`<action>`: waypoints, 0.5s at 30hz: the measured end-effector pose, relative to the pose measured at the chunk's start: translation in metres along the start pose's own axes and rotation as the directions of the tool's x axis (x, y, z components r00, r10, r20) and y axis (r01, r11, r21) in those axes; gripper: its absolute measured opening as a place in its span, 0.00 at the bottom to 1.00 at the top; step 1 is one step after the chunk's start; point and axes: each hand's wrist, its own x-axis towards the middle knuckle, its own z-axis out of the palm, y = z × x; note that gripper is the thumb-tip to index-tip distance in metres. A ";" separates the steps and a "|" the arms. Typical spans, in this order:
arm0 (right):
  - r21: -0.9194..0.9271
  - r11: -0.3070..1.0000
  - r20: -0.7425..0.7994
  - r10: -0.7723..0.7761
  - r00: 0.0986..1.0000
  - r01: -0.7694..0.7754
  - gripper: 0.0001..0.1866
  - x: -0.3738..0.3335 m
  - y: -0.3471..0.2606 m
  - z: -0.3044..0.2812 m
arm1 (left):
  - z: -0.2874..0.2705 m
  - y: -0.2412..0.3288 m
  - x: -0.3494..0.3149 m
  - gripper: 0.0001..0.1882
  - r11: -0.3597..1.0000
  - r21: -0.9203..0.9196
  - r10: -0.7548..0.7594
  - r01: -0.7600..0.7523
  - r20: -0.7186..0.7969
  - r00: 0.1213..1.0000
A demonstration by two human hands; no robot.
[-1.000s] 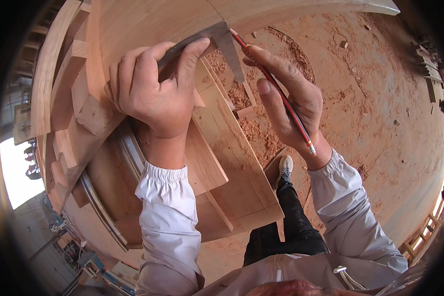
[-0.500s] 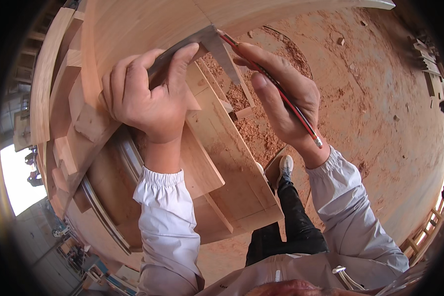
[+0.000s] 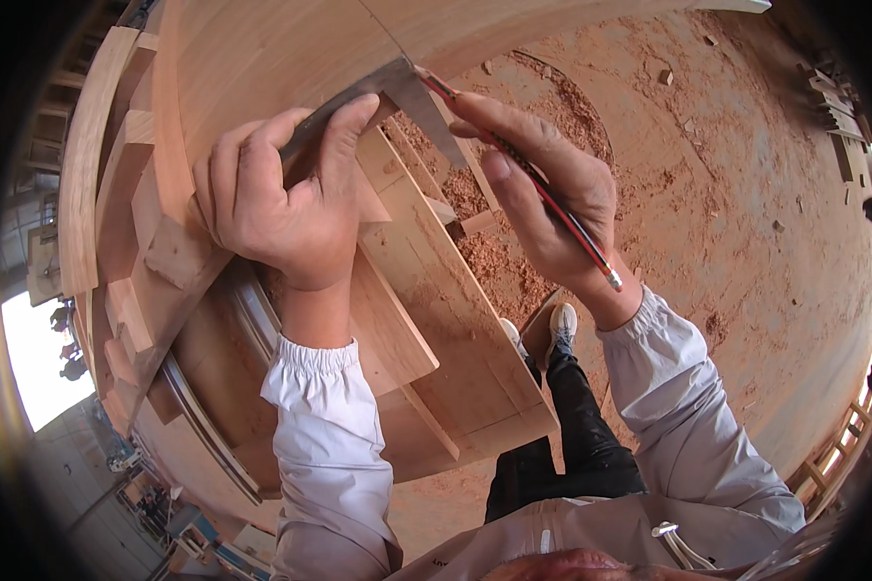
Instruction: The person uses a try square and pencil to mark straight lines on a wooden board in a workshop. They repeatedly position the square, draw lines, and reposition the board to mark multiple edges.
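Observation:
My left hand (image 3: 286,198) pinches a metal try square (image 3: 363,85) against the edge of a pale wooden board (image 3: 271,48), its thumb on top and its fingers curled at the board. One arm of the square points down past the edge, over the floor. My right hand (image 3: 557,179) grips a red and black pencil (image 3: 574,221) like a pen. The pencil's tip meets the outer corner of the square, beside a thin dark line (image 3: 386,27) that runs across the board's face.
Below my left arm lies a wooden workpiece (image 3: 455,290) with stacked boards and metal strips. Several curved timber pieces (image 3: 107,165) stand at the left. Sawdust and shavings (image 3: 513,261) cover the floor. Offcuts (image 3: 836,116) lie at the far right. My shoes (image 3: 564,324) show beneath.
Both hands, with the square and pencil, have shifted slightly left and down in the picture. More of the thin line on the board shows above the square's corner.

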 end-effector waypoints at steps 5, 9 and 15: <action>-0.014 1.000 -0.063 0.003 0.998 -0.004 0.21 -0.011 0.013 0.005 | -0.001 0.000 0.001 0.22 1.000 0.011 0.018 -0.018 0.005 1.000; -0.001 1.000 -0.009 -0.004 1.000 0.004 0.20 -0.005 0.003 0.002 | 0.001 -0.002 0.000 0.22 1.000 -0.022 0.004 -0.004 -0.013 1.000; -0.072 0.997 -0.094 -0.013 0.995 0.006 0.20 -0.020 0.036 0.008 | -0.005 0.008 0.006 0.19 1.000 0.012 0.024 -0.024 0.038 0.999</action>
